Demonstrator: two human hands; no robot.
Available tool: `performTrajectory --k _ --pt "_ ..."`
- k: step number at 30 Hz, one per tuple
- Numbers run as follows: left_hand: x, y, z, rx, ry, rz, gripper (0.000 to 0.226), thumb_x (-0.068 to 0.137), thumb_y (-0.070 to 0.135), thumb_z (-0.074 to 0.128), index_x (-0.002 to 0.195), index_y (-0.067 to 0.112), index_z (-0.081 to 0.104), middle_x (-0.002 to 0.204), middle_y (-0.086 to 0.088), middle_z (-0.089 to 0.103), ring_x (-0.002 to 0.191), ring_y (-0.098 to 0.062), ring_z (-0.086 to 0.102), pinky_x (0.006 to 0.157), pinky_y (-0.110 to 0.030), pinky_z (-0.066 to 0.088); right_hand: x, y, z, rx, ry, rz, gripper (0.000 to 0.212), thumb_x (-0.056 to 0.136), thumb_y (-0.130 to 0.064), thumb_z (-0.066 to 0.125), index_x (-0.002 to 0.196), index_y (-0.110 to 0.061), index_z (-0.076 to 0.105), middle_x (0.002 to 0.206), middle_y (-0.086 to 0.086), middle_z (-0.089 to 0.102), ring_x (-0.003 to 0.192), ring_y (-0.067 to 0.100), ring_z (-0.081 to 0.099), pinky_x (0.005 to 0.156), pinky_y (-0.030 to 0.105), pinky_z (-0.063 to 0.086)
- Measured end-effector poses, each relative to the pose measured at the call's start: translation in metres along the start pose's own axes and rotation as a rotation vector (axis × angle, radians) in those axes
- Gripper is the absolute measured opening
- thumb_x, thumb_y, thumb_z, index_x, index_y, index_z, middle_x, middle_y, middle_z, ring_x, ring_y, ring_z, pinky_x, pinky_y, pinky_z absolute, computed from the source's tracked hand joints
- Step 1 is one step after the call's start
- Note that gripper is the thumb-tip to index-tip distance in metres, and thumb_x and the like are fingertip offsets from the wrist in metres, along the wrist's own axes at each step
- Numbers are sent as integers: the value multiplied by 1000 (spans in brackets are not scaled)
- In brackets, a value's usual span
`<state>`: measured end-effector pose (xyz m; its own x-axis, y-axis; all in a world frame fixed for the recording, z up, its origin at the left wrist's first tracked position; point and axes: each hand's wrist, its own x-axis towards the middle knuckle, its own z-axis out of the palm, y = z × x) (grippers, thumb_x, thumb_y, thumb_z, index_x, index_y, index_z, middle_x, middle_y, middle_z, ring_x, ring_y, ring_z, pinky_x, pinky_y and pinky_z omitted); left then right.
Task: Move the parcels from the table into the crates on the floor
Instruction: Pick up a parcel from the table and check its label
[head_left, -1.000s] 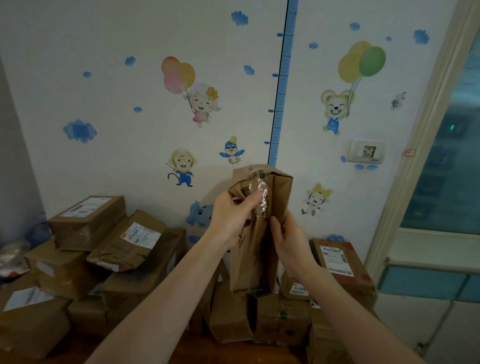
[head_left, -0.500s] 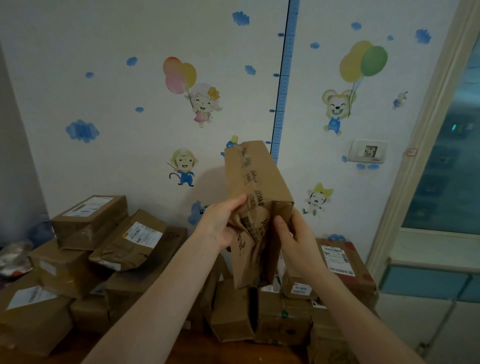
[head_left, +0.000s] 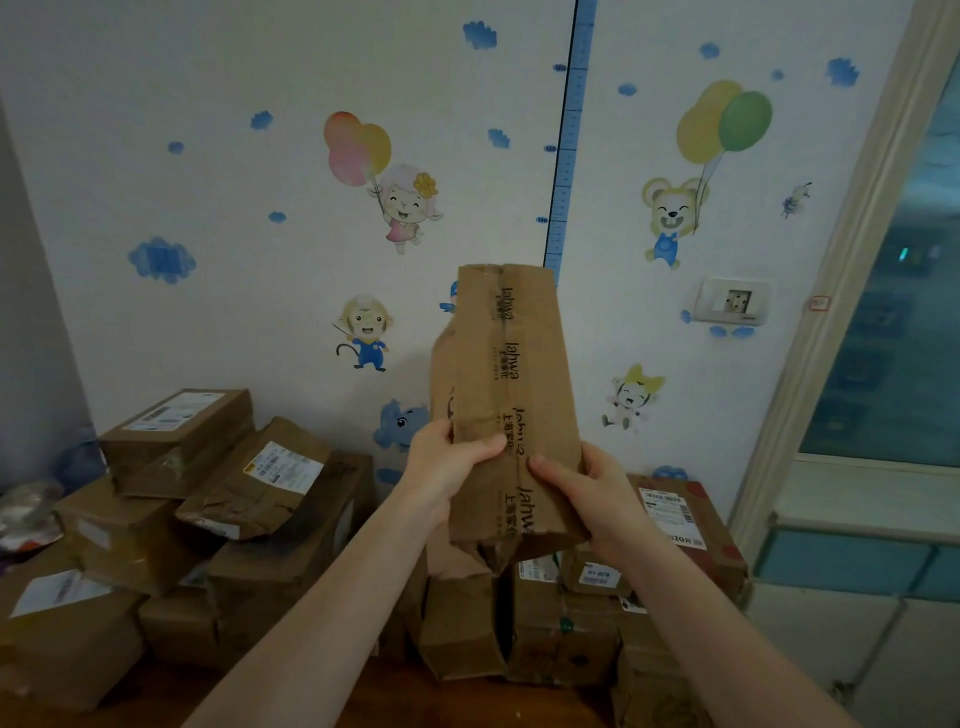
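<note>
I hold a tall, crumpled brown cardboard parcel upright in the air above the table, its taped face with printed lettering turned to me. My left hand grips its lower left edge, thumb across the front. On the lower right edge my right hand grips it with the thumb on the tape. The parcel's torn bottom end hangs just over the pile. No crate is in view.
Several brown parcels with white labels are piled on the wooden table against a wall with cartoon stickers. A labelled box sits at the right of the pile. A door frame and tiled floor lie to the right.
The parcel has been lifted higher and turned in my hands, so its long taped face now stands upright toward me. Both hands have shifted down to its lower end.
</note>
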<state>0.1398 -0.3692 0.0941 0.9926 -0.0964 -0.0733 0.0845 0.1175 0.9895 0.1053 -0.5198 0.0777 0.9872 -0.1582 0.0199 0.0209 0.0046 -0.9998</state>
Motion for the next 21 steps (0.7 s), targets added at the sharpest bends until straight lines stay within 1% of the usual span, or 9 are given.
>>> performTrajectory --k 2,3,5,7,9,12,14,17,21 --pt "-2 -5 0 -24 11 42 33 79 7 73 109 10 61 103 -7 68 89 -19 66 64 -27 54 -2 1 -1 -31 8 -42 29 85 -18 69 110 -14 56 99 7 68 86 20 67 63 27 55" --pt "-3 -7 -1 -34 5 56 33 78 6 73 108 12 60 103 -6 67 90 -18 65 64 -27 54 -1 0 -2 -42 9 -51 28 85 -20 69 109 -15 57 99 7 68 86 20 67 64 27 55" --pt "-2 -9 -2 -16 -31 62 36 76 7 75 108 15 59 104 -5 67 94 -20 65 73 -33 55 2 -3 -6 -36 10 -59 27 85 -25 69 108 -15 58 100 6 68 89 21 67 72 32 57" --pt "-3 -10 -2 35 -55 54 37 77 10 75 109 16 59 104 -4 67 95 -19 65 75 -34 54 4 -4 -7 -38 22 -71 31 85 -25 68 112 -12 59 102 7 69 93 22 67 80 37 56" --pt "-2 -9 -1 90 -25 85 33 81 16 72 110 16 59 101 0 65 92 -15 63 70 -27 51 4 0 -4 -41 44 -88 30 87 -21 67 113 -10 59 102 7 69 93 23 66 80 37 56" --pt "5 -8 -3 140 90 211 35 85 23 69 116 17 55 107 2 63 93 -10 59 66 -19 45 -2 10 0 -70 46 -130 18 87 -16 65 105 -18 61 97 2 69 90 18 67 74 31 55" --pt "9 -4 -5 63 115 204 40 85 19 69 122 15 54 112 -2 64 97 -14 61 76 -26 50 -4 14 0 -85 27 -151 16 87 -15 66 100 -22 62 93 -2 70 87 14 67 71 26 53" --pt "7 -4 -6 -41 68 161 39 85 10 68 121 17 54 112 -4 65 101 -21 63 89 -43 52 -3 9 -3 -96 -7 -130 16 87 -22 66 102 -20 62 95 -2 68 87 13 65 67 23 50" --pt "2 -15 -2 86 -28 155 37 84 12 68 119 16 57 107 -3 68 97 -21 66 88 -45 54 7 0 -5 -47 25 -146 30 86 -26 67 112 -14 58 104 3 67 93 16 65 75 27 54"
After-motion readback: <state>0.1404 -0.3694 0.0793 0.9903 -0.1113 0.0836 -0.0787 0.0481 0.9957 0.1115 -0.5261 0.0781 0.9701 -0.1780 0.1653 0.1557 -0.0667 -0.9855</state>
